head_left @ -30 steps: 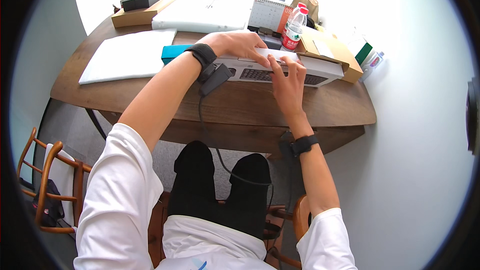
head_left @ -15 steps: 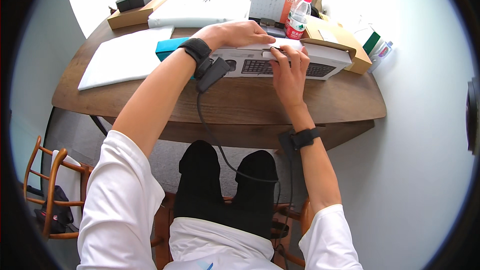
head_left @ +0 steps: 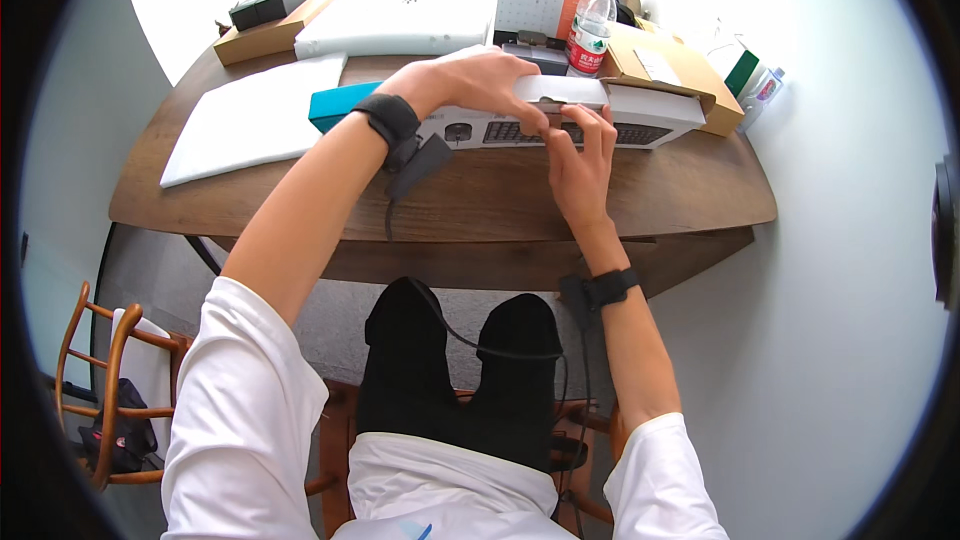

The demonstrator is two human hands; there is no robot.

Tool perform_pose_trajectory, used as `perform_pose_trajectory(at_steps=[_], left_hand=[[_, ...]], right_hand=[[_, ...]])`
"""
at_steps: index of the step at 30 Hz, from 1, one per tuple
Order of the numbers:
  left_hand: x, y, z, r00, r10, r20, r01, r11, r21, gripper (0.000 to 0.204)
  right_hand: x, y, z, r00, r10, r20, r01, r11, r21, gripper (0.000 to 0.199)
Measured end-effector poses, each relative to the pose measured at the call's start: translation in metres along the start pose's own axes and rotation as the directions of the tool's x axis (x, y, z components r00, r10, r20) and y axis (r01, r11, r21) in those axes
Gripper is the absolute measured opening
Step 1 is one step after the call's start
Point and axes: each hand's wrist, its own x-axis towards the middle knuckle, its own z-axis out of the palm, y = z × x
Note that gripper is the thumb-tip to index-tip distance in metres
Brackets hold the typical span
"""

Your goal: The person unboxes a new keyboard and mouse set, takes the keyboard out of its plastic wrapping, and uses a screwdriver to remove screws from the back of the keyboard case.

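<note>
A long white keyboard box (head_left: 655,110) lies on the wooden desk, a keyboard and a mouse pictured on its front and a teal panel at its left end. My left hand (head_left: 480,80) reaches over the top from the left, its fingers closed at the edge of the box's flap near the middle. My right hand (head_left: 580,165) meets it from the front, fingers bent and gripping the same flap edge. Both sets of fingertips nearly touch. What lies inside the box is hidden.
Behind the box stand two water bottles (head_left: 592,35) and a desk calendar (head_left: 540,5). A brown cardboard box (head_left: 725,118) is at the right. White padded packages (head_left: 245,115) lie left. A black cable (head_left: 450,333) hangs from my left wrist strap across my lap.
My left hand's fingers have come down from the box top to the flap edge beside my right fingers. My right hand stays nearly in place, with its fingers bent differently.
</note>
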Motion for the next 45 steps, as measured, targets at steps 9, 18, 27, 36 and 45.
perform_pose_trajectory(at_steps=[9, 18, 27, 36, 45], left_hand=[[-0.021, 0.024, 0.032, 0.990, 0.079, -0.117, -0.069, 0.994, 0.085, 0.056], [-0.034, 0.050, 0.029, 0.992, 0.101, -0.077, -0.082, 0.972, 0.219, 0.062], [-0.029, 0.071, 0.022, 0.986, 0.001, 0.168, -0.023, 0.991, 0.128, 0.063], [-0.028, 0.053, 0.015, 0.996, 0.074, 0.058, -0.078, 0.996, 0.054, 0.045], [-0.004, 0.027, -0.018, 0.986, -0.029, -0.163, 0.067, 0.970, 0.235, 0.047]], right_hand=[[-0.033, -0.016, -0.016, 0.997, 0.060, -0.050, -0.062, 0.997, -0.051, 0.019], [-0.045, -0.020, -0.035, 0.999, 0.018, 0.032, -0.016, 0.997, -0.069, 0.018], [-0.088, -0.023, -0.042, 0.995, 0.051, 0.089, -0.043, 0.996, -0.080, 0.019], [-0.088, -0.024, -0.044, 0.989, 0.053, 0.136, -0.063, 0.996, 0.066, 0.015], [-0.090, -0.015, -0.040, 0.988, 0.079, 0.135, -0.101, 0.982, 0.160, 0.014]])
